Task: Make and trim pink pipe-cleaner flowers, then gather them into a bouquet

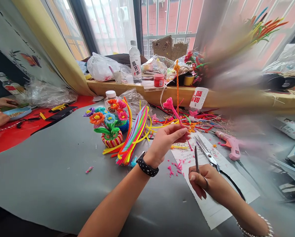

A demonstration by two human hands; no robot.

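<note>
Above the grey table (53,164), the left hand (168,141) pinches a pink fuzzy flower (168,103); the right hand (206,181) grips scissors (196,156). Beneath lies paper (215,217), its writing unreadable; beyond, a bottle (134,50) has a label (136,67) reading 喝开水.

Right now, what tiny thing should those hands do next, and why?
Probably lift the small scissors to the pink fuzzy piece and snip a little. The left hand pinches that piece by its stem, the right hand holds the scissors below, apart from it, and pink scraps lie nearby, which suggests trimming.
</note>
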